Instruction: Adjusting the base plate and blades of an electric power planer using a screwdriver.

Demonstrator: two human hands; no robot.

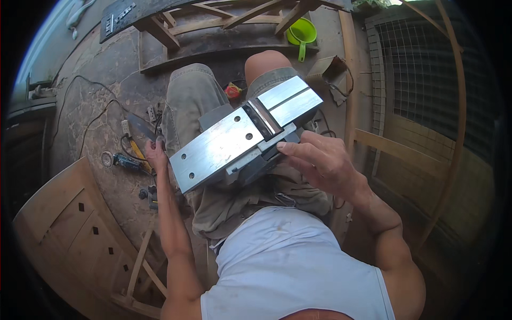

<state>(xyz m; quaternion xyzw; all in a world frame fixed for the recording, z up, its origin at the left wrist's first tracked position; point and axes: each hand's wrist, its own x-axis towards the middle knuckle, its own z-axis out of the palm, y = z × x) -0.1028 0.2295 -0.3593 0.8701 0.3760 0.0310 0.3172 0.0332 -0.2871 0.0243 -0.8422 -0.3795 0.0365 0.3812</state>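
The planer (244, 133) lies sole-up across your thighs (186, 101); your right hand (326, 160) is bent narrow at its near right side, though whether it grips is hidden; your left hand (156, 153) hangs low to its left, its hold unclear; best to brace the planer firmly and keep fingertips clear of its cutter slot (264, 120); mind its metal edges, and the grinder (129, 163) and cord (101, 110) left of it; room above it looks open.
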